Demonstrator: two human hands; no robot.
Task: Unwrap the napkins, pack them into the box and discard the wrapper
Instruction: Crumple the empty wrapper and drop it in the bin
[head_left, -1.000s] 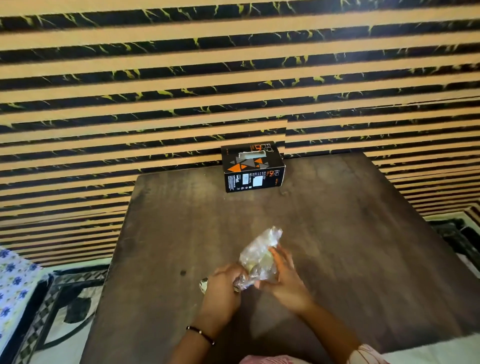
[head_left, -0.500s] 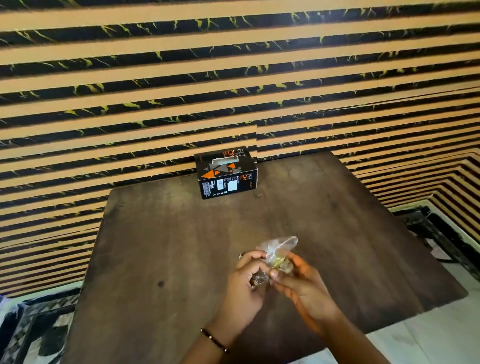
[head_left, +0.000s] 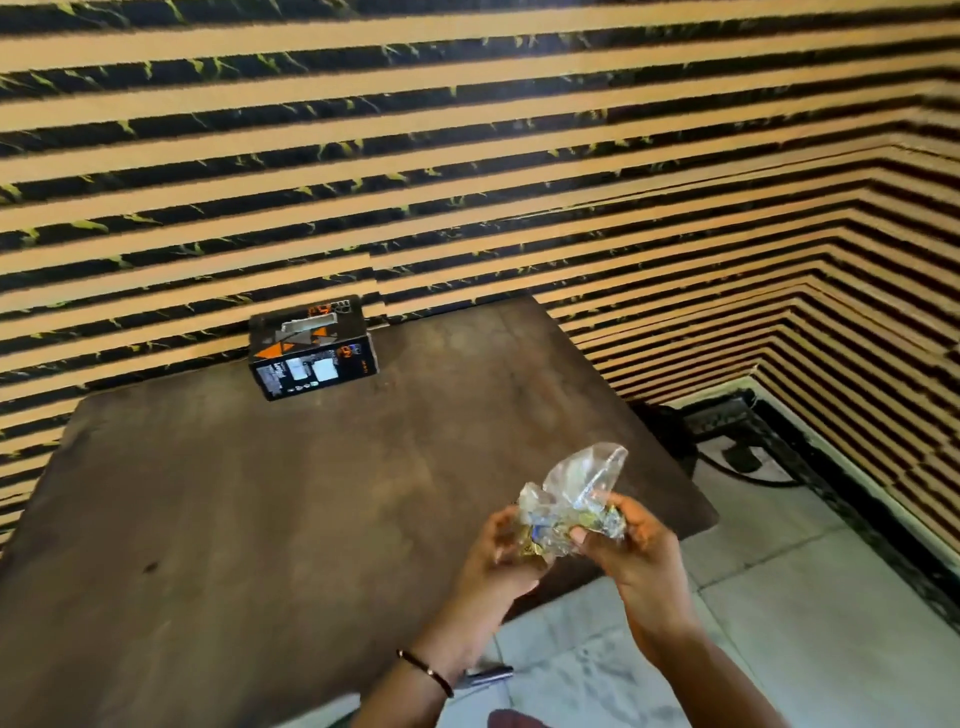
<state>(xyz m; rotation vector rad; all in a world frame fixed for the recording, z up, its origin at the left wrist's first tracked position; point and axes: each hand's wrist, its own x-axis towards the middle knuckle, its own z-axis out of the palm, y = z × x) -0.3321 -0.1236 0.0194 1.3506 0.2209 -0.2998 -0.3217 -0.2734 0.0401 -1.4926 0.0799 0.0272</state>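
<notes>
A crumpled clear plastic wrapper (head_left: 576, 491) is held between both my hands above the table's near right corner. My left hand (head_left: 498, 558) grips its lower left part and my right hand (head_left: 631, 545) pinches its right side. The wrapper's top sticks up loose and empty. A black box (head_left: 311, 351) with orange triangles and a slot in its lid stands at the far edge of the brown table (head_left: 234, 519), against the wall. No loose napkins are visible.
The striped orange and black wall runs behind the table and along the right. Pale marble floor (head_left: 810, 597) lies to the right of the table, with a dark stand and cable near the wall corner (head_left: 737, 447).
The view has swung to the right, so the box now sits further left. Both hands with the wrapper have moved right, toward the table's right corner, and the wrapper has been scrunched smaller.
</notes>
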